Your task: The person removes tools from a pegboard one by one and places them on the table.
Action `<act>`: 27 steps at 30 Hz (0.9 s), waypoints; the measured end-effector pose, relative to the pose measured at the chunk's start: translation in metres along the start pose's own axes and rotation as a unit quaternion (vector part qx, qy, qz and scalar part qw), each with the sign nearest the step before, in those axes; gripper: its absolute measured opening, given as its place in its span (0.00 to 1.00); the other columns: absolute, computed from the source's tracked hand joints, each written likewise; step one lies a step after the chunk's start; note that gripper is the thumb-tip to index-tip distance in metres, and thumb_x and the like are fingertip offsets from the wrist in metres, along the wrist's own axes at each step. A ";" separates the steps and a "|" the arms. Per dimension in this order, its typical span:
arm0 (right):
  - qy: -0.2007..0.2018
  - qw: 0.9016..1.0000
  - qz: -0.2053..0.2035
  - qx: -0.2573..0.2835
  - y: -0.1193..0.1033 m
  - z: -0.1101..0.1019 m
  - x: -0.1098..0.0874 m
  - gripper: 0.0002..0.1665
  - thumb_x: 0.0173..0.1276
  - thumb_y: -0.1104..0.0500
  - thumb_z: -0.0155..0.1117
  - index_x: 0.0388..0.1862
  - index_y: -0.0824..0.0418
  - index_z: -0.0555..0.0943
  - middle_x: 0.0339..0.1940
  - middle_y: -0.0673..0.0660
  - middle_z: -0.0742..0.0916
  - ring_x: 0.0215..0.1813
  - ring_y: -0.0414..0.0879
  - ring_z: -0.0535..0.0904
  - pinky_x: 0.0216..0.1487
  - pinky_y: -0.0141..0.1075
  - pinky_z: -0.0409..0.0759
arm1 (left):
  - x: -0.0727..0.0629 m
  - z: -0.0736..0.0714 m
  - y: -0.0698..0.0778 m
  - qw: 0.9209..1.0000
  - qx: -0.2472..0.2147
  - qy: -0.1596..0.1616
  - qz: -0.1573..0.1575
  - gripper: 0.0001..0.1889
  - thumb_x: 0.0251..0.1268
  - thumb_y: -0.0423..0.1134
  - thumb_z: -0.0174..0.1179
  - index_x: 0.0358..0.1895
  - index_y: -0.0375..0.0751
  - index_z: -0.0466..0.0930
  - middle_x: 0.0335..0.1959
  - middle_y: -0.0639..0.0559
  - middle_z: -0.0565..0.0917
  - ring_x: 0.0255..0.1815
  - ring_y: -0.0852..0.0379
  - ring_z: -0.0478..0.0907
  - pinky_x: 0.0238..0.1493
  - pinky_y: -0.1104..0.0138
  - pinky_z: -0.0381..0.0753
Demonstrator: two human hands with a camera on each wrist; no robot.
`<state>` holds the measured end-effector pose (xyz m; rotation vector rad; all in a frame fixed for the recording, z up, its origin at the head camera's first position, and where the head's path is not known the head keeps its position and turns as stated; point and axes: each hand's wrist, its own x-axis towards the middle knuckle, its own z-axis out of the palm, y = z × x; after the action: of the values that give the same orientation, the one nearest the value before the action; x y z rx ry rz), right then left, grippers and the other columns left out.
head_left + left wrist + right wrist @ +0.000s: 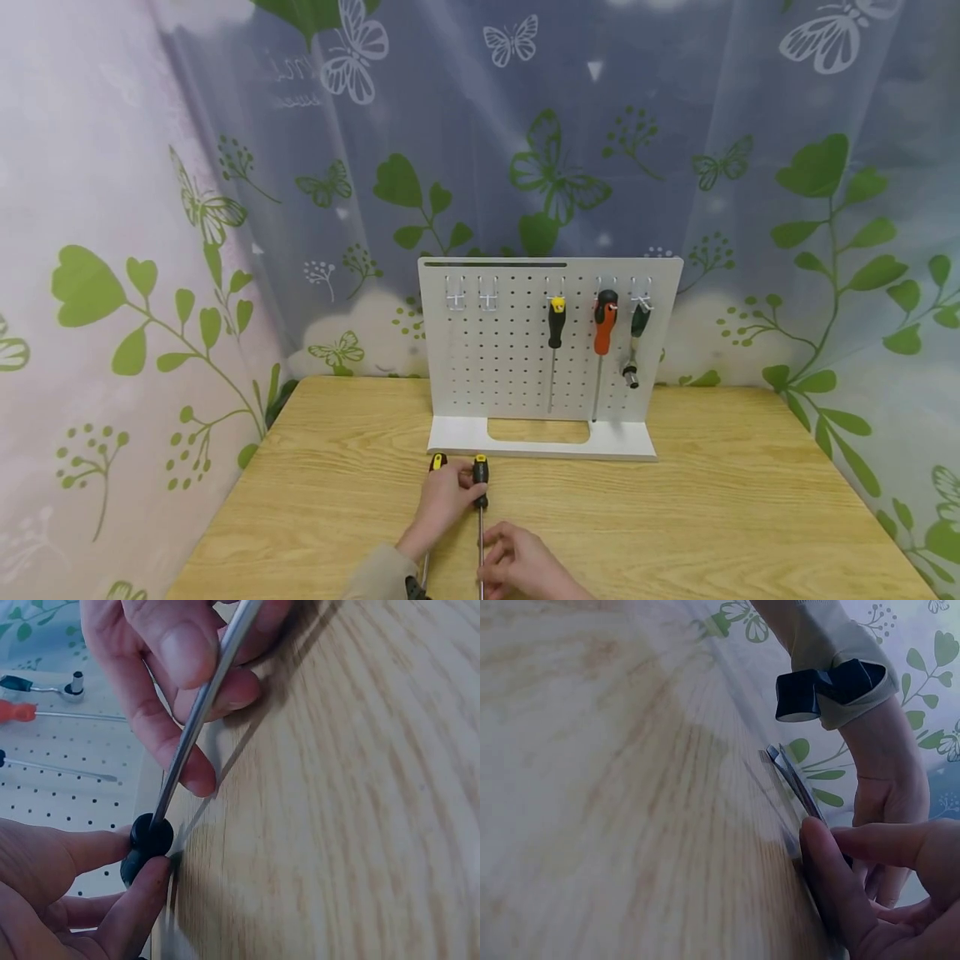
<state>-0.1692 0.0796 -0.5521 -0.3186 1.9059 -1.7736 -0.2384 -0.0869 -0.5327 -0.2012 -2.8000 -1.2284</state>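
A black screwdriver with a yellow-topped handle [481, 475] is between both hands, low over the table. My left hand [444, 504] pinches its handle, thumb and fingers around the narrow neck [151, 836] in the left wrist view. Farther down, my right hand [521, 562] pinches the bare metal shaft [202, 709] between thumb and fingers. A second black-and-yellow screwdriver [437, 461] lies left of the first, partly covered by the left hand. In the right wrist view, the right thumb [829, 862] and fingers close around the tool, with the left sleeve behind.
A white pegboard [495, 358] stands at the back of the wooden table [735, 500]. From it hang a black-and-yellow screwdriver [556, 323], a red-and-black screwdriver [603, 329] and a green-handled ratchet wrench [639, 323]. Two wire hooks [456, 296] on its left hold nothing. Patterned curtains surround the table.
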 end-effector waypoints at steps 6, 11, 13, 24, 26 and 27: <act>-0.006 0.999 -0.017 -0.030 0.000 -0.002 0.002 0.19 0.64 0.70 0.68 0.52 0.72 0.75 0.27 0.56 0.86 0.22 0.42 0.82 0.26 0.33 0.86 | 0.004 0.003 -0.001 1.000 0.004 0.007 0.001 0.15 0.58 0.35 0.73 0.46 0.31 0.85 0.26 0.51 0.87 0.24 0.64 0.79 0.30 0.70 0.79; -0.013 1.000 -0.010 -0.025 -0.002 -0.003 0.004 0.15 0.67 0.70 0.66 0.50 0.70 0.74 0.26 0.57 0.86 0.22 0.42 0.81 0.25 0.32 0.86 | 0.005 0.003 -0.001 1.000 -0.011 0.001 0.002 0.15 0.59 0.33 0.73 0.46 0.29 0.84 0.27 0.49 0.87 0.25 0.63 0.81 0.28 0.71 0.80; -0.015 1.000 -0.009 -0.020 -0.003 -0.003 0.004 0.14 0.67 0.70 0.66 0.49 0.70 0.74 0.26 0.57 0.86 0.21 0.42 0.82 0.24 0.32 0.86 | 0.005 0.003 0.000 1.000 -0.008 0.001 0.001 0.15 0.59 0.33 0.73 0.46 0.29 0.85 0.28 0.48 0.87 0.26 0.62 0.81 0.29 0.70 0.81; -0.013 1.000 0.002 -0.012 -0.006 -0.003 0.005 0.11 0.67 0.70 0.65 0.45 0.69 0.74 0.26 0.57 0.87 0.21 0.42 0.82 0.25 0.33 0.86 | 0.002 0.003 0.004 1.000 0.019 0.001 0.007 0.14 0.59 0.33 0.72 0.46 0.29 0.85 0.27 0.50 0.85 0.27 0.62 0.78 0.30 0.67 0.80; -0.014 1.000 -0.001 -0.014 -0.006 -0.004 0.005 0.10 0.68 0.69 0.64 0.45 0.69 0.74 0.26 0.58 0.87 0.21 0.41 0.82 0.24 0.32 0.86 | 0.002 0.003 0.003 1.000 0.018 0.002 0.007 0.15 0.59 0.33 0.72 0.46 0.29 0.85 0.27 0.51 0.85 0.27 0.62 0.78 0.30 0.67 0.80; -0.014 1.000 -0.004 -0.014 -0.006 -0.004 0.005 0.10 0.69 0.69 0.64 0.45 0.70 0.74 0.26 0.58 0.87 0.21 0.42 0.82 0.24 0.33 0.86 | 0.002 0.003 0.003 1.000 0.018 0.003 0.007 0.15 0.59 0.33 0.72 0.47 0.29 0.85 0.27 0.51 0.85 0.27 0.62 0.78 0.31 0.66 0.80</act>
<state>-0.1760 0.0797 -0.5471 -0.3611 1.9142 -1.7391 -0.2400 -0.0821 -0.5327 -0.2130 -2.8092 -1.1723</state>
